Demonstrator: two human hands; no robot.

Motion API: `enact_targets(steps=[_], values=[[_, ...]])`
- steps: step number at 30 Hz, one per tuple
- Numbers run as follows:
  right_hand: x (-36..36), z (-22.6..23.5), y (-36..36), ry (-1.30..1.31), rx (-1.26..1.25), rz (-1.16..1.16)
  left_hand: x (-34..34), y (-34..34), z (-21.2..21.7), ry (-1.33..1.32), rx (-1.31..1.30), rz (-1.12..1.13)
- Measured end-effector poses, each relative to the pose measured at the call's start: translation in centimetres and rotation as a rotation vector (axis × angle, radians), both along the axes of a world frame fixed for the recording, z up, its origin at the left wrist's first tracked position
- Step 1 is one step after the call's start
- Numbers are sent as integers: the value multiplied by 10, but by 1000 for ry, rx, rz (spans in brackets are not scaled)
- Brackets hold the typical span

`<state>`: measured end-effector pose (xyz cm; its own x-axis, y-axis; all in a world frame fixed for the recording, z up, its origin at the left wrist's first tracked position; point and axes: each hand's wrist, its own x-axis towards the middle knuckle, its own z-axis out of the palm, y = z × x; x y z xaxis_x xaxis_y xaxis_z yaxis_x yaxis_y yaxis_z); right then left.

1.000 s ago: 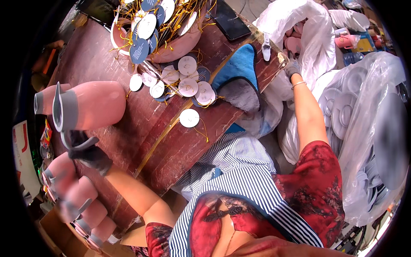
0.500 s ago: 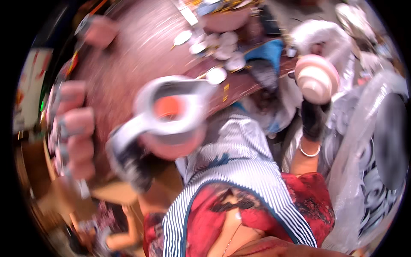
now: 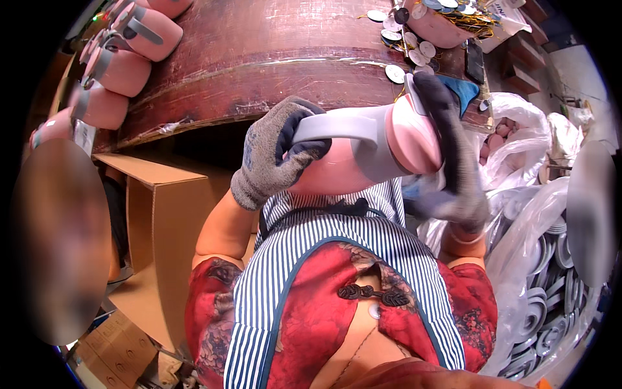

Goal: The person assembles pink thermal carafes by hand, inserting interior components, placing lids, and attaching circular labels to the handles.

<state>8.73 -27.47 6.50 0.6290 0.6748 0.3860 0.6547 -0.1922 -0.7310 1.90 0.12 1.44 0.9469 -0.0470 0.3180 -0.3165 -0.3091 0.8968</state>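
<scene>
Apron, blue-and-white striped over your red patterned top, lies closest to the camera. Above it, in front of your waist, you hold a pink jug tipped nearly on its side, its mouth toward your right. Your left hand, in a grey and dark glove, is curled around the jug's grey handle. Your gloved right hand is at the pink lid on the mouth end, its fingers stretched along the lid's side; it is blurred, so you cannot tell whether it grips. To your left stands an open cardboard box; to your right, a clear plastic bag holds many grey parts. Beyond the jug spreads the dark red counter. A blue cloth lies by its right corner, and past that corner a white bag holds pink pieces. Round tags lie scattered near a black slab. More pink jugs line the left edge, and a pink bowl heaped with tags sits at the far right
</scene>
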Motion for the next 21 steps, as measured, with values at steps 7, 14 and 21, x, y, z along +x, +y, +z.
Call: enact_targets(steps=[7, 14, 21], values=[[8, -30, 9, -261, 147, 224, 4, 21, -10, 75, -173, -223], [2, -13, 12, -397, -123, 354, 11, 24, -19, 84, -186, -229], [-10, -37, -5, -178, -599, -84, -15, -4, -16, 23, 256, 35]])
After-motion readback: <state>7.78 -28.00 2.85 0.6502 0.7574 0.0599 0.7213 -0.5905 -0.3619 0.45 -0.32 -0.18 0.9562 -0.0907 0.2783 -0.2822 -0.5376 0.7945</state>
